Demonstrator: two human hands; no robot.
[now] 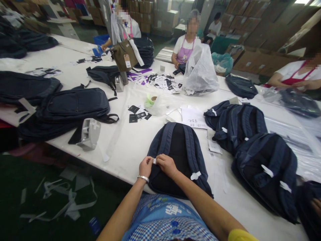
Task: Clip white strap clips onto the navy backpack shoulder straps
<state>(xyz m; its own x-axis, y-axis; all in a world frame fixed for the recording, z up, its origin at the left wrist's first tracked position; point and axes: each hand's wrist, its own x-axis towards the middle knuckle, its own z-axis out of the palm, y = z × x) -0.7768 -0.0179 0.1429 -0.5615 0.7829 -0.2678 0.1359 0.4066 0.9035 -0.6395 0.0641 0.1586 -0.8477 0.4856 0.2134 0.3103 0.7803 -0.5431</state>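
A navy backpack (175,140) lies in front of me with its black back panel and two shoulder straps facing up. At its left strap, my left hand (145,166) and my right hand (166,164) meet, fingertips pinched on a small white strip (154,161). Most of that strip is hidden by my fingers. The right strap carries a white wrap (195,175), fastened around its lower part with its ends sticking out. A silver bracelet circles my left wrist.
More navy backpacks (265,170) with white wraps lie at right, others (75,103) at left. A tape dispenser (90,134) stands near the table's left edge. Black tags (137,113), a green tape roll (150,99) and a plastic bag (200,72) lie beyond. Co-workers sit across the table.
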